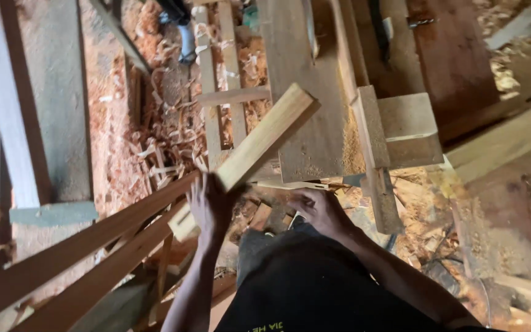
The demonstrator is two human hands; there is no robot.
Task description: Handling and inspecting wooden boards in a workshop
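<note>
My left hand (209, 206) grips a pale, squared piece of timber (259, 138) near its lower end; the piece slants up to the right, its far end above a wide board. My right hand (316, 208) is lower, to the right, reaching down among wood scraps beside the bench; whether it holds anything I cannot tell. My dark shirt fills the bottom middle of the view.
A wide workbench board (305, 92) with a wooden stop block (401, 132) lies ahead. Long reddish planks (75, 258) slant across the lower left. Wood shavings (155, 129) cover the floor. A slatted wooden frame (219, 74) lies among them.
</note>
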